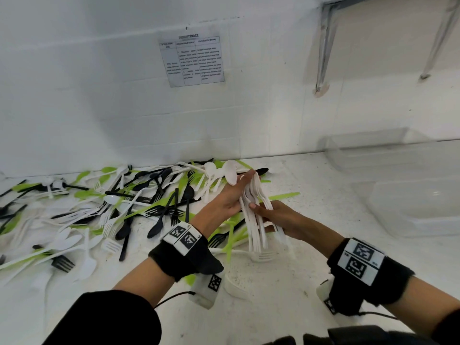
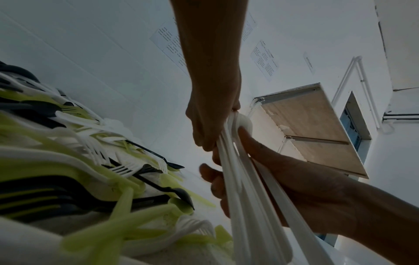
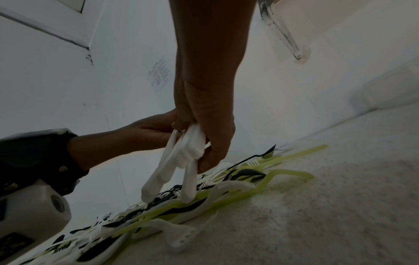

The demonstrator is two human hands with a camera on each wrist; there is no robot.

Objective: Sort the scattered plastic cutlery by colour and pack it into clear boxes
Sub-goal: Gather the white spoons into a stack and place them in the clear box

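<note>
Both your hands hold one white cutlery bundle (image 1: 254,215): left grip (image 1: 231,195) cradles its heads, right grip (image 1: 276,220) pinches the handles. You're mid-gather on white, I judge; next, square it and carry it right to the clear boxes (image 1: 410,195).

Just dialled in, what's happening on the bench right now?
Both hands hold a bundle of white cutlery above the counter: the left hand supports it near the spoon ends, the right hand grips the handles. A mixed pile of black, green and white cutlery remains. The clear boxes look empty.
</note>
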